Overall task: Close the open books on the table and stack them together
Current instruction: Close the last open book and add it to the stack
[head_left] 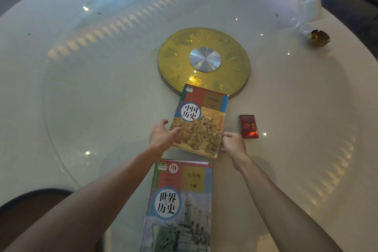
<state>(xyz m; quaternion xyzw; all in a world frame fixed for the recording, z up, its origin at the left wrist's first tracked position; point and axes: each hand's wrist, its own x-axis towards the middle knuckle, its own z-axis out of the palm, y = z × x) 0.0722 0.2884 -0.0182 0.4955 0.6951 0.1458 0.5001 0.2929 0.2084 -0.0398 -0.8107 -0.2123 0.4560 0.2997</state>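
While both books lay shut on the round table, the far book sat w/ its top edge over the gold disc; left hand was spread open, thumb on its left edge; right hand touched its right edge, fingers loosely curled, not clamped; near book lay apart, closer in; red pack just beside right hand.
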